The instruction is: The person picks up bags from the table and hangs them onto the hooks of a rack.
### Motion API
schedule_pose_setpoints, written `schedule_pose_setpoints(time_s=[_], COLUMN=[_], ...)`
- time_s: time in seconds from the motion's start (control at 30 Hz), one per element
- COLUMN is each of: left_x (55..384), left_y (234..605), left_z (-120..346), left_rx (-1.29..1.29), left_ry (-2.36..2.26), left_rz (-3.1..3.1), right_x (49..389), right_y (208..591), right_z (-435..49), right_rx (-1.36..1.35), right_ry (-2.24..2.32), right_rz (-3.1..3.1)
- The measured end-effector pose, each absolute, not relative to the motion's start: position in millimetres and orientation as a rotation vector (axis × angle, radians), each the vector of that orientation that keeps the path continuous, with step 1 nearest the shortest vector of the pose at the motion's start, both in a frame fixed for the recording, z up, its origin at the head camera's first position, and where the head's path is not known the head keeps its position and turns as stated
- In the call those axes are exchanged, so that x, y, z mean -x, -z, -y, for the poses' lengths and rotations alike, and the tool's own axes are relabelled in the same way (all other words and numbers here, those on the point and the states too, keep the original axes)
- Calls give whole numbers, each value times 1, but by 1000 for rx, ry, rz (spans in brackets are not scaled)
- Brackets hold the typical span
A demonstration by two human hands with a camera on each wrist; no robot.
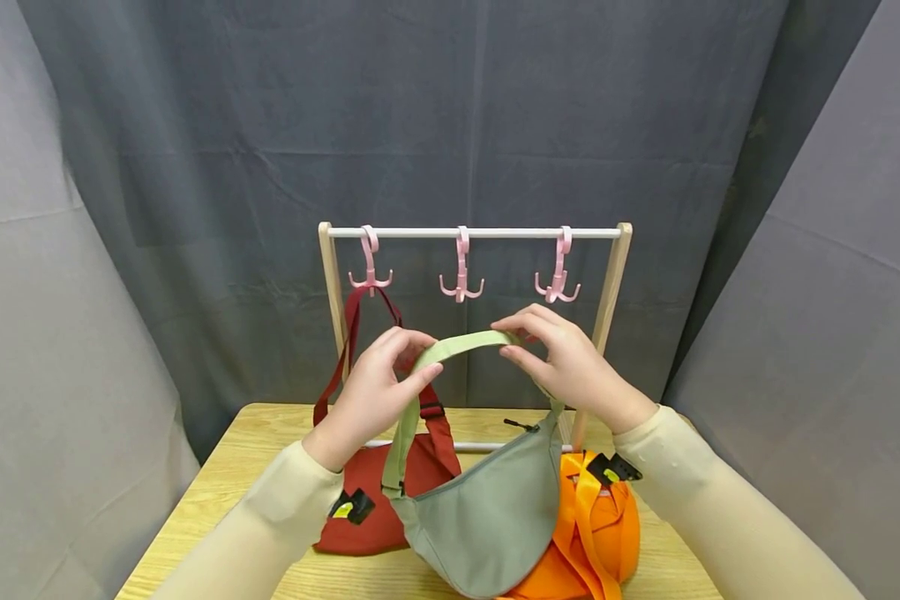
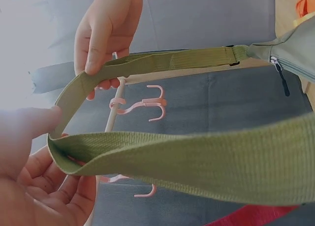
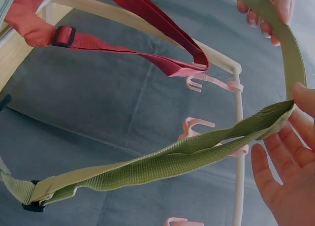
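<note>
A sage-green crescent bag (image 1: 487, 508) hangs by its light green strap (image 1: 465, 342), held up in front of the rack. My left hand (image 1: 371, 387) pinches the strap on its left side, thumb against the webbing, as the left wrist view also shows. On the other side my right hand (image 1: 566, 358) grips the strap between thumb and fingers. Between the hands the strap arches at a level below the pink hooks. A red bag (image 1: 375, 500) behind the left hand hangs by its strap (image 1: 352, 325) from the left pink hook (image 1: 370, 262).
The wooden rack (image 1: 611, 292) has a white top bar (image 1: 510, 233) carrying a middle hook (image 1: 462, 267) and a right hook (image 1: 559, 267). An orange bag (image 1: 622, 533) lies on the wooden table (image 1: 217, 483) at right, partly behind the green bag. Grey curtains (image 1: 270, 167) surround the table.
</note>
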State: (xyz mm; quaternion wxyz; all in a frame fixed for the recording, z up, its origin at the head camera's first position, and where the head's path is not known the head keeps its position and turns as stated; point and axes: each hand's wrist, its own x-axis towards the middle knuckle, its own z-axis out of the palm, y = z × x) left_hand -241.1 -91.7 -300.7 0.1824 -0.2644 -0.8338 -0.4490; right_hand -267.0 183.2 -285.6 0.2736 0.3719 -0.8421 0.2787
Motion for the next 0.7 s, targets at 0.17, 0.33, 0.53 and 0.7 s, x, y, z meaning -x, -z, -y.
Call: schedule_pose_setpoints(time_s=[0.17,0.33,0.53,0.7], left_x=[244,247,250,253], left_y=[299,295,290,285], left_z=[89,88,86,86], left_rx=[736,726,735,718], left_ry=[1336,1410,1473,1497], left_rz=[2340,2326,2295,2271], right_x=[269,271,271,272], right_y=[282,278,271,265], right_z=[-184,-184,-183,-181], right_rx=[-991,-958,-924,-930], right_ry=[-787,-839,-895,-920], right_rz=[2279,2282,2276,2263])
